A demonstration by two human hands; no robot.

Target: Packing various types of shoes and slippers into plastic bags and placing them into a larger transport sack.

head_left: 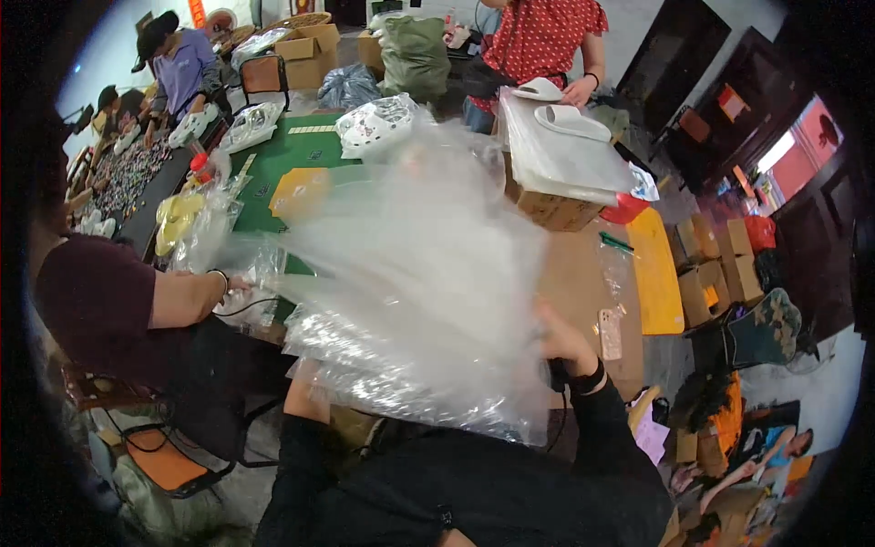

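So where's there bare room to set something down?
Bare brown tabletop shows between the plastic bags, cardboard box and phone; the yellow board beside it looks free too. Crowded: left side, with yellow slippers among clear wrapping.

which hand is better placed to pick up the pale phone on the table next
Most likely the right hand: it is at the right edge of the clear plastic bags, close to the phone. The left hand, mostly hidden, is at their lower left, with the bags between it and the phone.
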